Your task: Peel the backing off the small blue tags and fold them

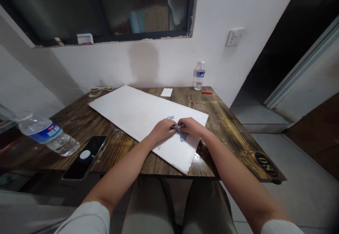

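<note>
Head view: a white board [137,110] lies on the wood-grained table [227,135], its long axis slanting from the far left to the near right. Above the board's right part, the left hand [164,129] and right hand [192,126] meet, their fingers pinched narrow around a small patterned piece [174,127]. Fingertips cover most of that piece, so which way it points cannot be told. On the board just below the right hand, blue-and-white strips [183,137] lie spread at a slant, partly hidden; a short row of similar marked pieces [171,117] shows just beyond the left hand, running left to right. Any print on them is too small to read.

Right of the board, near the table's front corner, a dark round disc [265,163] carries a yellowish "0" and "8". Left of the board is a large bottle [50,134] with a blue label, its white characters too blurred to read; a smaller bottle [199,75] with a similar label stands beyond the board's right end, near a red stick [207,92]. Between the large bottle and the board lies a dark phone [85,158] bearing a white round object [85,154]. Behind the board are a white slip [166,92] and a pale cable [100,91]. Both sleeves are cut off by the lower edge.
</note>
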A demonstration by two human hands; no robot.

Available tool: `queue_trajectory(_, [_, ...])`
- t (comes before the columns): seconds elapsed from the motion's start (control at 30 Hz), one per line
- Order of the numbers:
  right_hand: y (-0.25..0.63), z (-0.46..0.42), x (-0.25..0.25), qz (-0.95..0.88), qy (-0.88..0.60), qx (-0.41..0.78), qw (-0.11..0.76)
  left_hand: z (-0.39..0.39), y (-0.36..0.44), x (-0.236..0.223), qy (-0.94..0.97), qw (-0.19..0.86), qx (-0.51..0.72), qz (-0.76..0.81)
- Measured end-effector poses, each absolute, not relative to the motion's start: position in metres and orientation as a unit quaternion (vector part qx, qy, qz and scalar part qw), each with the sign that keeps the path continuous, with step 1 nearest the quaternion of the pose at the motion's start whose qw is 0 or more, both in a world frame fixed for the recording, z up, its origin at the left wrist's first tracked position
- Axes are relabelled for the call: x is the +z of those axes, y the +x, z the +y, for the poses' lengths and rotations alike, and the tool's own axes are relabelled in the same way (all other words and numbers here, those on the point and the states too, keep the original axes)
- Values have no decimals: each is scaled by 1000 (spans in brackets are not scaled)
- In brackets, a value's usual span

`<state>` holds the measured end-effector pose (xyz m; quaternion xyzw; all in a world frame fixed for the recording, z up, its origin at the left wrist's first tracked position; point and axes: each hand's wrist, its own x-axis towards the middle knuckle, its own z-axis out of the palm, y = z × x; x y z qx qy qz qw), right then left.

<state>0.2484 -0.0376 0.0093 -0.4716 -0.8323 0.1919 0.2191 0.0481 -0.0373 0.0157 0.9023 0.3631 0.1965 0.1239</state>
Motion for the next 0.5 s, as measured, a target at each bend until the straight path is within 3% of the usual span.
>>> queue_trajectory(0.17, [245,-38,13,-771,-465,246,359,-34,45,20,816,204,327,430])
queue_trajectory(0.37, [248,-38,24,-714,-422,317,460,-26,38,27,690,418,412,423])
queue_trajectory(0.5, [257,-38,30,-739,-414,274,455,-24,30,35,721,353,382,458])
